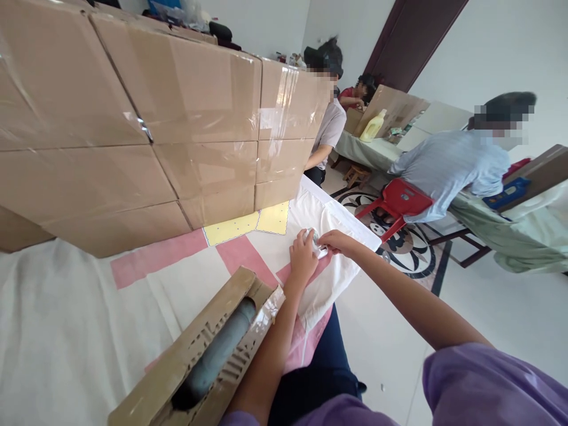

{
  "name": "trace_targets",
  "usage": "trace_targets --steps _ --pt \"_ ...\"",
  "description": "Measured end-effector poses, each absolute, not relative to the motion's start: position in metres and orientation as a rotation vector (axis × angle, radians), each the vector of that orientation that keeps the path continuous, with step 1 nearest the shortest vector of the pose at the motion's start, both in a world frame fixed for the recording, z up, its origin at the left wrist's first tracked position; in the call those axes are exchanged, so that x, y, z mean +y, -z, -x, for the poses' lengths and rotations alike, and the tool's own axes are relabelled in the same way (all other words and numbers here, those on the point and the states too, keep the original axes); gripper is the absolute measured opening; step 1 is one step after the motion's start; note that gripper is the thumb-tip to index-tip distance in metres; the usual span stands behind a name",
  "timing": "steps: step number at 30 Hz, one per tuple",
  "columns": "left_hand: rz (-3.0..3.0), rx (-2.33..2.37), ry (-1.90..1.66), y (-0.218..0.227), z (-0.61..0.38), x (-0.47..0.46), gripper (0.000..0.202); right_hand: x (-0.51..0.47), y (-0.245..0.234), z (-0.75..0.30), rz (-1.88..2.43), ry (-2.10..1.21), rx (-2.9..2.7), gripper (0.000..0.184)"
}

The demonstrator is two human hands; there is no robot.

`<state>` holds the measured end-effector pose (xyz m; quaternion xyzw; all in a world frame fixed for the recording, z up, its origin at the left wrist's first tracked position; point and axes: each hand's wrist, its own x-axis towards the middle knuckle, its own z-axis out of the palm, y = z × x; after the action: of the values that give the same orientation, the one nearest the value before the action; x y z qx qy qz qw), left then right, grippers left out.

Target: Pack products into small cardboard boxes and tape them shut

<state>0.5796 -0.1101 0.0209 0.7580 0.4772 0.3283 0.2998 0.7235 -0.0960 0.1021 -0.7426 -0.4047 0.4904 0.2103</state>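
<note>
My left hand [302, 253] is closed on a small white object [320, 251] just above the cloth-covered table [168, 296]. It looks rounded, and my fingers hide much of it; its kind does not show. My right hand [337, 241] reaches in from the right, its fingers pinched together at the object's right side. Whether a smaller piece sits between those fingertips is too small to make out. Beside my left forearm stands an open, torn cardboard box [177, 361] with a grey-green cylinder [222, 349] lying in it.
Taped cardboard cartons [204, 100] form a wall along the table's far left side. Yellow patterned sheets [273, 219] lie at their foot. Co-workers sit beyond, one on a red chair [406, 198] at another table. A yellow bottle [374, 125] stands there.
</note>
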Motion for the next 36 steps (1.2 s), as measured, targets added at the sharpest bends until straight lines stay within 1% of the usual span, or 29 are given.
trace_targets --steps 2,4,7,10,13,17,22,29,32,36 --pt "-2.005 1.264 -0.877 -0.021 -0.580 -0.110 0.069 -0.096 -0.106 -0.725 2.018 -1.431 -1.088 0.036" --pt "-2.015 1.259 -0.877 -0.022 -0.580 -0.111 0.067 -0.096 -0.112 -0.729 1.978 -1.516 -1.059 0.037" --pt "-2.065 1.270 -0.857 -0.023 -0.580 -0.112 0.066 -0.098 -0.117 -0.735 1.952 -1.615 -1.020 0.035" --pt "-2.113 1.301 -0.824 -0.024 -0.580 -0.115 0.068 -0.102 -0.116 -0.736 1.950 -1.629 -0.980 0.032" --pt "-2.130 1.296 -0.800 -0.023 -0.581 -0.117 0.071 -0.106 -0.113 -0.733 1.962 -1.580 -0.933 0.026" --pt "-2.203 1.241 -0.824 -0.016 -0.585 -0.118 0.086 -0.112 -0.113 -0.728 1.961 -1.517 -0.869 0.020" --pt "-2.264 1.274 -0.889 -0.009 -0.586 -0.117 0.082 -0.126 -0.111 -0.726 1.901 -1.433 -0.800 0.013" --pt "-2.245 1.275 -0.894 -0.010 -0.584 -0.114 0.085 -0.151 -0.079 -0.716 1.856 -1.164 -0.825 0.012" --pt "-2.230 1.265 -0.882 -0.011 -0.584 -0.113 0.084 -0.158 -0.064 -0.716 1.851 -1.147 -0.838 0.012" --pt "-2.221 1.262 -0.859 -0.012 -0.584 -0.113 0.085 -0.167 -0.045 -0.717 1.807 -1.169 -0.859 0.021"
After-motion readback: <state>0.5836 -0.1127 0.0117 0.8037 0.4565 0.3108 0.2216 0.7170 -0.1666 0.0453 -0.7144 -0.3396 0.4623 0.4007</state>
